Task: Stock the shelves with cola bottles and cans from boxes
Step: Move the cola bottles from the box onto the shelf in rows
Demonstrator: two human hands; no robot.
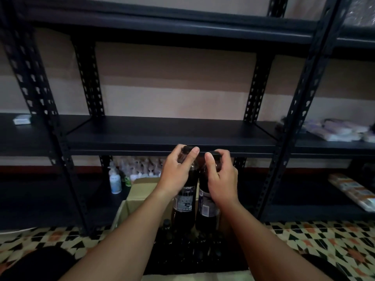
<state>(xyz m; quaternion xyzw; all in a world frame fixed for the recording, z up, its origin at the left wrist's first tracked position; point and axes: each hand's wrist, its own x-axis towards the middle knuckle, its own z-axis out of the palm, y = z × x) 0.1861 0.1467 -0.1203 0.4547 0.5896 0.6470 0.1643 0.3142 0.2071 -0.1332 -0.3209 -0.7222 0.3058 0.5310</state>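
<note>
Two tall cola bottles with black caps hang side by side above an open cardboard box [140, 191]. My left hand [176, 171] grips the neck of the left cola bottle [184, 201]. My right hand [221, 177] grips the neck of the right cola bottle [206, 207]. Both caps are level with the front edge of the black middle shelf [162, 132], which is bare in this bay. More dark bottles [166, 225] stand in the box below, dim and partly hidden by my arms.
Black slotted uprights [38, 94] frame the bay. A white pump bottle [115, 182] and several clear bottles stand on the lower shelf at the left. Wrapped packs [336, 130] lie on the right shelf, a small white box [22, 119] on the left one. Patterned tiles cover the floor.
</note>
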